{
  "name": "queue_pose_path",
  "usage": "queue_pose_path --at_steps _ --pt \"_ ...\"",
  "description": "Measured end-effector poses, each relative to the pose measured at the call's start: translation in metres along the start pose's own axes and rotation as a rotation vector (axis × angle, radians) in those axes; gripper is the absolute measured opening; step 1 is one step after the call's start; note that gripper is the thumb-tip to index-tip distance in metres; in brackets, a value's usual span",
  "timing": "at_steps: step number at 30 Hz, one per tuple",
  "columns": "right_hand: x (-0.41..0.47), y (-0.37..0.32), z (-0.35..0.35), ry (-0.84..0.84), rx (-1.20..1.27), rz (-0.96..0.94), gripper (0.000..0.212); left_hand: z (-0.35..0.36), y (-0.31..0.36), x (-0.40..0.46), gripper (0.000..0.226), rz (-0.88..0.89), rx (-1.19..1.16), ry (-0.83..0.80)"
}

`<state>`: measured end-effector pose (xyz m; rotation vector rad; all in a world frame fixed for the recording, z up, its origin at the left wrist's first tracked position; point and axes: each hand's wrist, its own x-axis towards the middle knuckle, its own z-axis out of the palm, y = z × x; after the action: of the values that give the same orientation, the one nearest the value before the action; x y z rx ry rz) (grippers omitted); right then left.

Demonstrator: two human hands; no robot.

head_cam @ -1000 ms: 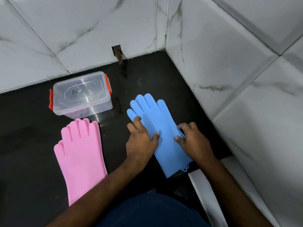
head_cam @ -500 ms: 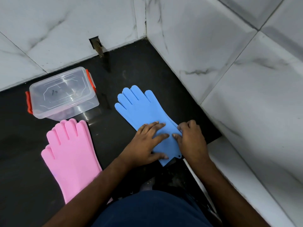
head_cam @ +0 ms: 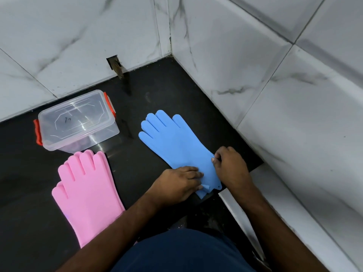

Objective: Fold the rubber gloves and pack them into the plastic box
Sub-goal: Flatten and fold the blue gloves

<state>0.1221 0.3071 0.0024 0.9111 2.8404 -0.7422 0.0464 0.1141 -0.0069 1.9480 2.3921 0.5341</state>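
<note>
A blue rubber glove (head_cam: pixel 172 138) lies flat on the black counter (head_cam: pixel 137 158), fingers pointing away from me. My left hand (head_cam: pixel 174 183) lies on its cuff end, and a small corner of the cuff curls up by the thumb. My right hand (head_cam: pixel 229 165) has curled fingers pinching the cuff's right edge. A pink rubber glove (head_cam: pixel 86 189) lies flat to the left, untouched. The clear plastic box (head_cam: pixel 76 122) with orange clips stands behind the pink glove with its lid on.
White marble-tiled walls (head_cam: pixel 275 75) meet in a corner behind and to the right of the counter. A small dark hole (head_cam: pixel 115 64) sits in the back wall. A white ledge (head_cam: pixel 265 193) runs along the lower right.
My left hand slid down the blue glove from its palm to the cuff. My right hand stayed at the cuff's right edge. The camera view shifted.
</note>
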Motion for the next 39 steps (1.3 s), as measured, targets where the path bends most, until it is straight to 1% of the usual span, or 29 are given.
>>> queue_pose_path --at_steps 4,5,7,9,10,11,13,15,16,17,19,20,21,23,25,26,28,29,30,32,33,34,36,37,39 --pt "-0.002 -0.001 0.003 0.025 -0.066 -0.005 0.015 0.000 0.005 0.002 0.019 -0.022 -0.001 -0.033" --pt "-0.002 -0.001 0.003 0.026 -0.046 -0.002 0.014 0.000 0.004 0.001 0.024 -0.018 0.006 -0.049" --pt "-0.003 0.001 0.003 0.029 -0.008 -0.007 0.012 -0.001 0.002 -0.002 0.043 -0.039 -0.046 -0.101" --pt "-0.003 0.004 0.001 0.024 0.008 -0.022 0.012 -0.002 0.000 -0.001 0.057 -0.120 -0.142 -0.162" --pt "-0.003 0.006 0.000 0.013 0.007 -0.026 0.014 -0.002 -0.001 0.000 0.062 -0.164 -0.153 -0.168" --pt "-0.003 0.008 -0.001 -0.006 -0.001 -0.023 0.017 -0.002 -0.004 0.001 0.065 -0.211 -0.147 -0.168" --pt "-0.002 0.012 -0.005 -0.083 -0.009 -0.014 0.031 -0.001 -0.009 0.005 0.071 -0.323 -0.181 -0.162" --pt "-0.005 0.015 -0.011 -0.188 0.042 -0.059 0.044 0.001 -0.013 0.006 0.072 -0.440 -0.355 -0.089" --pt "-0.007 0.014 -0.015 -0.220 0.096 -0.120 0.044 0.001 -0.014 0.006 0.072 -0.492 -0.475 -0.033" --pt "-0.010 0.013 -0.019 -0.234 0.170 -0.190 0.041 0.001 -0.015 0.006 0.076 -0.545 -0.609 0.011" --pt "-0.015 0.007 -0.024 -0.207 0.346 -0.293 0.031 0.000 -0.014 0.009 0.090 -0.643 -0.874 0.051" --pt "-0.016 0.002 -0.026 -0.187 0.441 -0.320 0.026 -0.002 -0.012 0.010 0.094 -0.679 -0.972 0.060" --pt "-0.016 -0.003 -0.028 -0.188 0.543 -0.336 0.023 -0.004 -0.011 0.012 0.092 -0.708 -1.058 0.061" --pt "-0.016 -0.015 -0.029 -0.266 0.738 -0.318 0.025 -0.004 -0.008 0.012 0.085 -0.739 -1.283 0.081" --pt "-0.016 -0.023 -0.029 -0.351 0.869 -0.235 0.037 -0.005 -0.001 0.008 0.082 -0.801 -1.517 0.177" --pt "-0.015 -0.025 -0.028 -0.380 0.917 -0.189 0.042 -0.004 0.000 0.005 0.083 -0.847 -1.587 0.245" --pt "-0.013 -0.025 -0.024 -0.407 0.976 -0.135 0.056 -0.002 -0.003 -0.002 0.094 -0.915 -1.605 0.309" --pt "-0.011 -0.025 -0.021 -0.409 0.993 -0.117 0.062 -0.001 -0.005 -0.005 0.097 -0.919 -1.578 0.297" --pt "-0.009 -0.025 -0.017 -0.409 1.001 -0.106 0.064 -0.001 -0.007 -0.008 0.091 -0.904 -1.541 0.278" --pt "-0.006 -0.023 -0.009 -0.400 0.978 -0.111 0.064 -0.002 -0.009 -0.011 0.058 -0.863 -1.404 0.284" --pt "-0.003 -0.022 -0.006 -0.371 0.935 -0.126 0.060 -0.001 -0.009 -0.012 0.049 -0.855 -1.301 0.295" --pt "-0.001 -0.021 -0.004 -0.320 0.868 -0.146 0.053 0.000 -0.009 -0.013 0.049 -0.852 -1.187 0.304" --pt "0.006 -0.018 -0.002 -0.176 0.679 -0.181 0.039 0.003 -0.010 -0.012 0.040 -0.864 -1.009 0.321" --pt "0.009 -0.016 -0.002 -0.096 0.572 -0.195 0.035 0.003 -0.011 -0.012 0.034 -0.859 -0.985 0.326" --pt "0.015 -0.012 -0.001 0.029 0.399 -0.230 0.028 0.000 -0.013 -0.009 0.029 -0.847 -1.002 0.327"
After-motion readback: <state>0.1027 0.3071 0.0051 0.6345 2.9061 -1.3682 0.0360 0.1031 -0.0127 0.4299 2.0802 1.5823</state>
